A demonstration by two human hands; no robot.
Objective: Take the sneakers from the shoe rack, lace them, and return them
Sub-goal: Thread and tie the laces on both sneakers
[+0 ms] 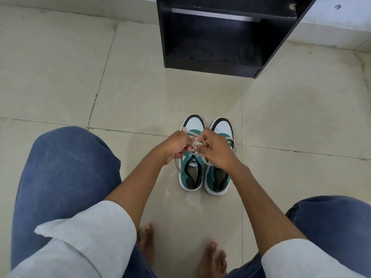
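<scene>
Two teal, white and black sneakers stand side by side on the tiled floor, toes pointing away from me: the left sneaker (192,173) and the right sneaker (218,177). My left hand (174,146) and my right hand (215,149) meet over the left sneaker's tongue, each pinching part of its beige lace (177,163). One lace end hangs down the left side of that shoe. The right sneaker's lace (233,146) lies loose by my right hand. The black shoe rack (220,37) stands beyond the shoes, its shelves showing nothing on them.
I am crouched with blue-jeaned knees (66,167) on either side and bare feet (212,261) on the beige tiles. A white wall base (331,27) runs behind the rack at the right.
</scene>
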